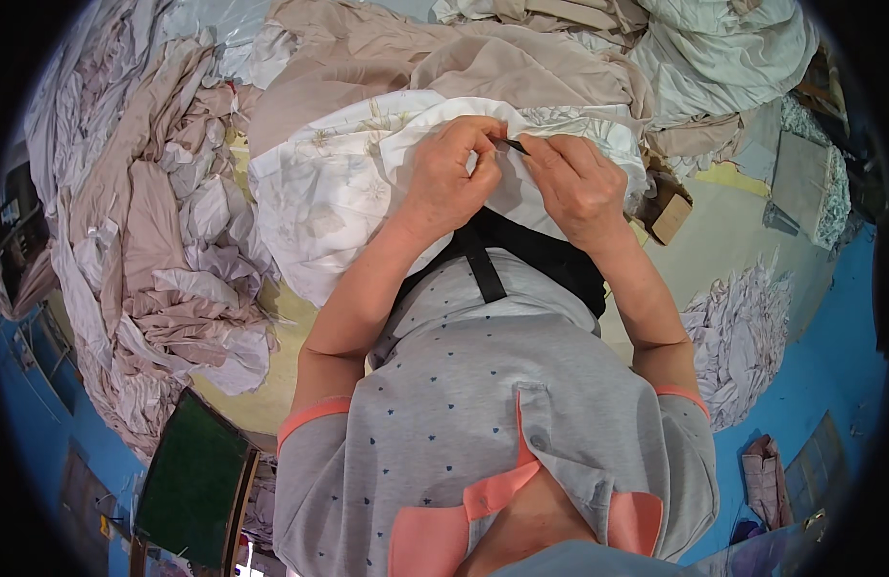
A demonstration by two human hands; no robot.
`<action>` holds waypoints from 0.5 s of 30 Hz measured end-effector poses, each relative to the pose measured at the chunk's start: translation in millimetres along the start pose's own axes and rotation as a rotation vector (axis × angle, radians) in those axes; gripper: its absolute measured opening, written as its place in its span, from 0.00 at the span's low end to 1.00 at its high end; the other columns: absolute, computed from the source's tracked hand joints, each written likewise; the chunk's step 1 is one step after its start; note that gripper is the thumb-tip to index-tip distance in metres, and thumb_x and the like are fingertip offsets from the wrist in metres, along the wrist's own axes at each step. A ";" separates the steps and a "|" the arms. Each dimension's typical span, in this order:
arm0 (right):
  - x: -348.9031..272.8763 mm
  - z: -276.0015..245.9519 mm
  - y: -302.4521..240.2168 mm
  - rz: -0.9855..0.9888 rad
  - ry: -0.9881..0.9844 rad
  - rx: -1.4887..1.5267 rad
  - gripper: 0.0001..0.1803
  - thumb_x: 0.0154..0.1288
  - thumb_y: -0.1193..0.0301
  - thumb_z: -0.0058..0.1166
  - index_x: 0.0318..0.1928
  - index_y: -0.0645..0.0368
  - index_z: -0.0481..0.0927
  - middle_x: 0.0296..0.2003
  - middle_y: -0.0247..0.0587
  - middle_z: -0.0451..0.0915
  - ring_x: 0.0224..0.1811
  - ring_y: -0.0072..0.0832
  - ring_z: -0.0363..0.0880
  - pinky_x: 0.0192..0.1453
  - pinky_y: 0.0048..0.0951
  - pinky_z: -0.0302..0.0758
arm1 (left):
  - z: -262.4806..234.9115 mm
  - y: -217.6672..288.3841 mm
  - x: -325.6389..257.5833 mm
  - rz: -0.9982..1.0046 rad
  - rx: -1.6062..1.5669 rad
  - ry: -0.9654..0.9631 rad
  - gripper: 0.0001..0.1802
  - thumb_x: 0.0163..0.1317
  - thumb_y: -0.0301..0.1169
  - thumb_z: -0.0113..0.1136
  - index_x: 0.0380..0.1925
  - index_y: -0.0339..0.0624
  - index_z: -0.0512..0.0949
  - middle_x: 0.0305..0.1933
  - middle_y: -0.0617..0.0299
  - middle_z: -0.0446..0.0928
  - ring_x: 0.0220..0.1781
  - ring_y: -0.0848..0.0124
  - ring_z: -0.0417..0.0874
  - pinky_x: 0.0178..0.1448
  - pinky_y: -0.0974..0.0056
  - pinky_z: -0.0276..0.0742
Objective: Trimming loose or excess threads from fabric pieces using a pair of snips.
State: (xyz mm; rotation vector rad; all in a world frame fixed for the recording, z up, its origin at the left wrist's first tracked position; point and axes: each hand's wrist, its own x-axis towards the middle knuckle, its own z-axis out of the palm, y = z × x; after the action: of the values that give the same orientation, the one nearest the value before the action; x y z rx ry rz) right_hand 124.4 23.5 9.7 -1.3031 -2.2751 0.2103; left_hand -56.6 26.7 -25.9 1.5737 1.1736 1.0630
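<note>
White cloth with a faint floral print (pixel 319 197) lies across my lap and the table edge, bunched up under my hands. Fingers of my left hand (pixel 451 178) are closed in a pinch at a raised part of this cloth. Just to the right, my right hand (pixel 581 188) grips a small slim black tool (pixel 515 146). Its dark end points toward the left fingertips, almost meeting them. Most of the tool is hidden in the right fingers, so its exact kind does not show.
Beige cloth (pixel 368 62) spreads beyond the white piece. A large heap of beige and white fabric (pixel 156 250) covers the left side. White cloth (pixel 733 58) is piled at the far right, a small cardboard box (pixel 672 217) stands nearer, and pale strips (pixel 743 337) hang at the right edge.
</note>
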 end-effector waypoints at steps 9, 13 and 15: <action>0.4 -2.6 2.6 0.061 -0.006 0.072 0.20 0.47 0.77 0.66 0.44 0.57 0.82 0.32 0.37 0.78 0.28 0.31 0.79 0.29 0.29 0.75 | -4.7 -8.0 -4.5 -0.087 -0.294 0.044 0.04 0.61 0.15 0.48 0.32 0.34 0.71 0.43 0.51 0.80 0.43 0.67 0.83 0.48 0.65 0.79; -0.5 -0.4 6.0 0.087 0.002 0.113 0.19 0.49 0.74 0.66 0.44 0.56 0.81 0.32 0.36 0.76 0.27 0.32 0.79 0.27 0.29 0.74 | -18.0 -1.2 -4.9 -0.413 -0.697 0.176 0.03 0.65 0.20 0.48 0.32 0.35 0.71 0.37 0.54 0.80 0.37 0.67 0.84 0.37 0.68 0.80; 0.2 -0.5 6.0 0.107 0.006 0.134 0.19 0.49 0.74 0.67 0.44 0.57 0.81 0.32 0.37 0.76 0.26 0.33 0.78 0.27 0.29 0.74 | -26.2 -2.5 -5.8 -0.454 -0.763 0.200 0.04 0.67 0.21 0.46 0.32 0.35 0.70 0.36 0.54 0.79 0.35 0.67 0.84 0.35 0.69 0.79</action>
State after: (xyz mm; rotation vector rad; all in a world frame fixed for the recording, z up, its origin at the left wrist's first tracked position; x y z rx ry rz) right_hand 129.2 26.8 8.0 -1.3536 -2.1486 0.3879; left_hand -83.3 25.5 -22.5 0.5893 1.0073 1.1766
